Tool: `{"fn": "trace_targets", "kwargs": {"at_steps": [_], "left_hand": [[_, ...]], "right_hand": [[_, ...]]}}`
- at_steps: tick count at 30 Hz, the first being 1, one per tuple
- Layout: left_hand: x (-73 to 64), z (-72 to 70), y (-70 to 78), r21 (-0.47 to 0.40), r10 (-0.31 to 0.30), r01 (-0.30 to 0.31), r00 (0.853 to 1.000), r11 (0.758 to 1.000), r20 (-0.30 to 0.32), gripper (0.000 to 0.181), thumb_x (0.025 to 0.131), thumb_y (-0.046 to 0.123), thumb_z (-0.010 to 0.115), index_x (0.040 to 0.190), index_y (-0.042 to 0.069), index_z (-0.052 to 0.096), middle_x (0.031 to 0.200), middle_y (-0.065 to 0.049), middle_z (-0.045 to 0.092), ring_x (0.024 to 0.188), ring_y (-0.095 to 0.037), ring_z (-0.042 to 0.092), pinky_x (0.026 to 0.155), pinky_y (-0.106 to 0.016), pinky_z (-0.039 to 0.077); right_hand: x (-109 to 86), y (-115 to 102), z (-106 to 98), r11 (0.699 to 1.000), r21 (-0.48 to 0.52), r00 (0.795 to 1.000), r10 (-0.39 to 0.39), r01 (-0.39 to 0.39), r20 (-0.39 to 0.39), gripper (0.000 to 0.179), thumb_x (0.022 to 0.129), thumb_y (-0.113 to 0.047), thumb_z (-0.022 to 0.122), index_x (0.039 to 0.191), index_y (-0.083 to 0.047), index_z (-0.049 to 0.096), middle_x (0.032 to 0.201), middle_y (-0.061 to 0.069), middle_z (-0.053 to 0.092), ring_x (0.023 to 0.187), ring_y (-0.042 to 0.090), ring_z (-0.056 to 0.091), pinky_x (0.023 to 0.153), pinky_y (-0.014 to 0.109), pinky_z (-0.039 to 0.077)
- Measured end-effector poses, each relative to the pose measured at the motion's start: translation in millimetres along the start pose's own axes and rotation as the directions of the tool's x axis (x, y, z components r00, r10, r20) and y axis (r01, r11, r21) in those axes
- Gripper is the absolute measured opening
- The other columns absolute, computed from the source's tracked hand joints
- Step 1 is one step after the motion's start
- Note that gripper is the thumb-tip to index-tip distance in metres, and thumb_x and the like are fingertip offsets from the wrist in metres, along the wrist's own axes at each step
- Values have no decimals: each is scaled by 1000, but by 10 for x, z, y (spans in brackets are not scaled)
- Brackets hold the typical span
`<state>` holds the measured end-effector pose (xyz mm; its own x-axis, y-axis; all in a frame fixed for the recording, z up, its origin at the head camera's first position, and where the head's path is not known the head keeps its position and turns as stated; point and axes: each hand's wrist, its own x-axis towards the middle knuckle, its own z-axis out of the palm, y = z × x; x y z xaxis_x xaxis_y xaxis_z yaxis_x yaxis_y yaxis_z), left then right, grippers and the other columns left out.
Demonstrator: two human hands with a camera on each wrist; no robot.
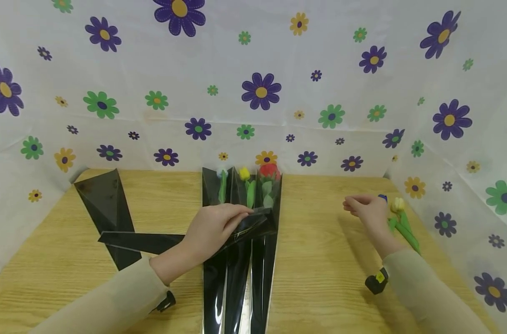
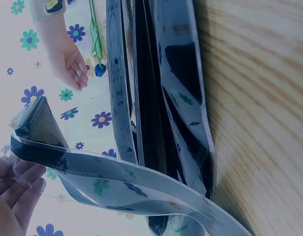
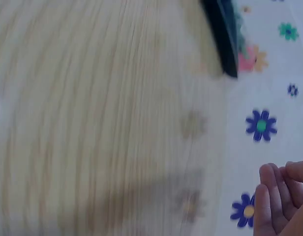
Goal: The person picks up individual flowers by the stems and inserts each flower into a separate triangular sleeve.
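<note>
My left hand (image 1: pixel 209 227) pinches the rim of a black flower sleeve with clear film (image 1: pixel 142 241), held crosswise above the table. In the left wrist view the sleeve (image 2: pixel 127 182) spreads away from the fingertips. Beneath it, three black sleeves lie side by side with a pale blue flower (image 1: pixel 222 175), a yellow tulip (image 1: pixel 244 174) and a red rose (image 1: pixel 269 171) at their tops. My right hand (image 1: pixel 370 215) hovers at the right, fingers loosely bent, with nothing visible in them. Close by it lie a pale yellow tulip (image 1: pixel 398 205) and a blue flower (image 1: pixel 383 198), partly hidden behind the hand.
Another black sleeve (image 1: pixel 105 204) lies at the left of the wooden table (image 1: pixel 316 260), partly under the held one. A flower-printed cloth (image 1: pixel 220 60) hangs behind the table and along both sides.
</note>
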<state>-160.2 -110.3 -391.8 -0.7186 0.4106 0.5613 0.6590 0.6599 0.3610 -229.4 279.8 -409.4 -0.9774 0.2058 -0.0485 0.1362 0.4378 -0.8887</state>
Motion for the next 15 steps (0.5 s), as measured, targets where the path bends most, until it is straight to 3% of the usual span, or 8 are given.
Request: {"fn": "trace_targets", "kwargs": {"at_steps": [3,7,10,15], "left_hand": [[-9,2,-12,-2,1,-1,1000,1000,6,15,100,9,73,113,10,82,108,-5,83,97,-19,81,85,-36,66],[-35,13,-35,-1,-10,10,1000,1000,21,16,100,10,74,113,10,82,109,-4,83,97,-18,81,84,-35,66],[-50,12,-44,0,-13,13,1000,1000,22,15,100,10,74,113,11,82,108,-4,84,96,-17,81,83,-34,66],[-61,-5,-42,-6,-12,12,1000,1000,22,15,100,9,74,113,10,82,106,-4,84,94,-17,81,82,-34,66]], "right_hand": [[64,101,-143,984,-179,994,-36,17,-104,38,107,-28,64,128,2,74,102,5,84,87,4,75,84,23,61],[139,216,-298,925,-379,978,-101,24,-183,36,108,-30,62,124,-2,77,118,20,79,106,33,73,85,39,56],[208,301,-393,889,-458,969,-129,19,-211,35,108,-29,61,122,-1,77,121,23,77,108,40,71,83,44,54],[294,398,-529,861,-508,970,-109,-16,-215,38,108,-28,59,126,2,74,128,27,73,117,47,67,96,57,53]]}}
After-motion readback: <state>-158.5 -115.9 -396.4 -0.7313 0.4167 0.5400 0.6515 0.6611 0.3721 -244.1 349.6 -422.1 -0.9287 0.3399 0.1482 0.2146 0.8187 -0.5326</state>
